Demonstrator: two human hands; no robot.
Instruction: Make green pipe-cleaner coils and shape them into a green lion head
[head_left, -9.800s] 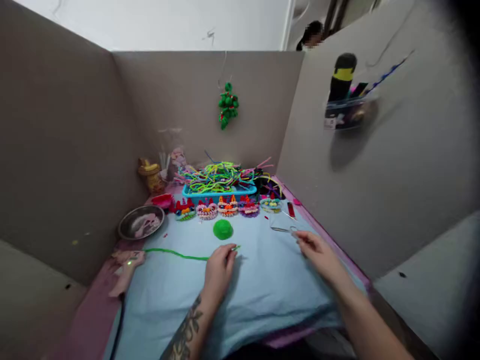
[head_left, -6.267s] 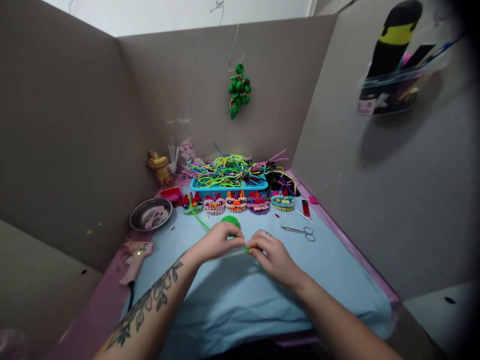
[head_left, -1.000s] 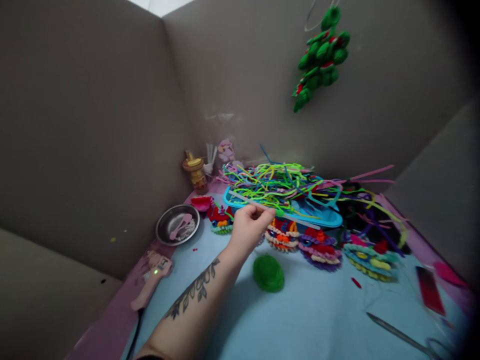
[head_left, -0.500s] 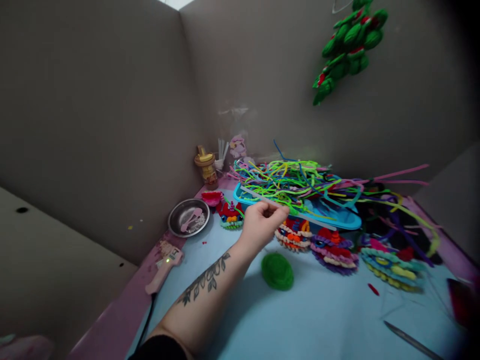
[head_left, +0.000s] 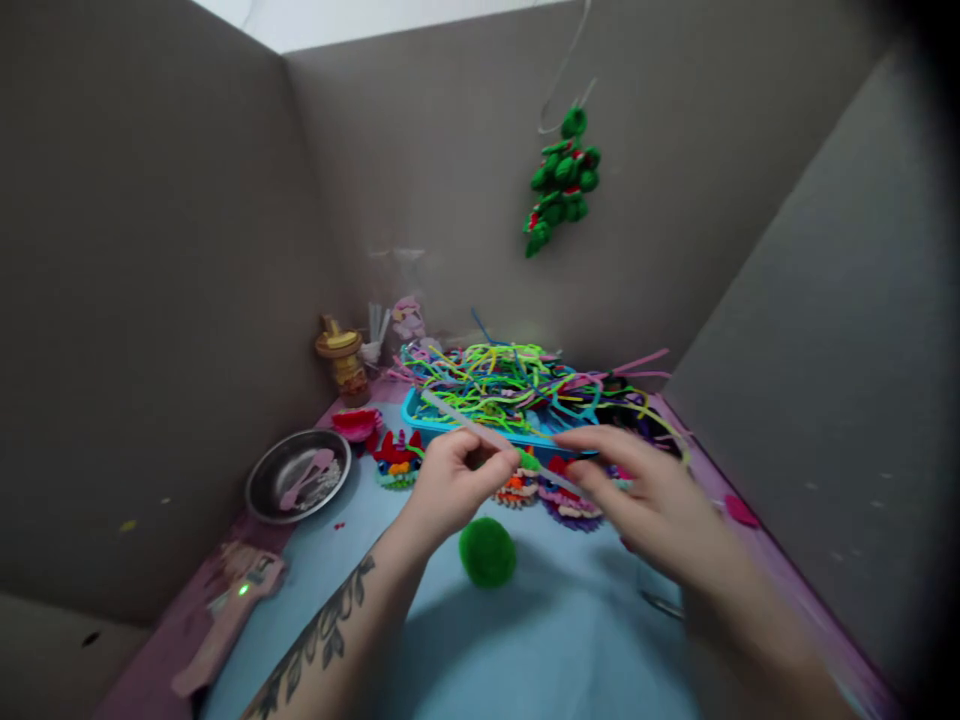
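My left hand [head_left: 465,475] is closed in a pinch around a long, translucent whitish stick [head_left: 480,432] that looks like a glue stick. The stick slants down to the right. A bright green bit [head_left: 529,460] shows beside those fingertips; I cannot tell if it is held. My right hand [head_left: 637,490], blurred, has thumb and fingers apart near the stick's lower end. Below and between the hands, a fuzzy green ball [head_left: 487,552] rests on the light blue mat [head_left: 540,650].
A blue tray [head_left: 420,425] heaped with pipe cleaners [head_left: 495,375] stands behind several colourful fuzzy pieces [head_left: 397,460]. To the left are a metal bowl [head_left: 262,480] and a pink glue gun [head_left: 232,615] with a lit green light. A green ornament [head_left: 562,180] hangs ahead.
My right hand has come into view from the right, near the stick. The view has shifted, and my left hand still pinches the stick.
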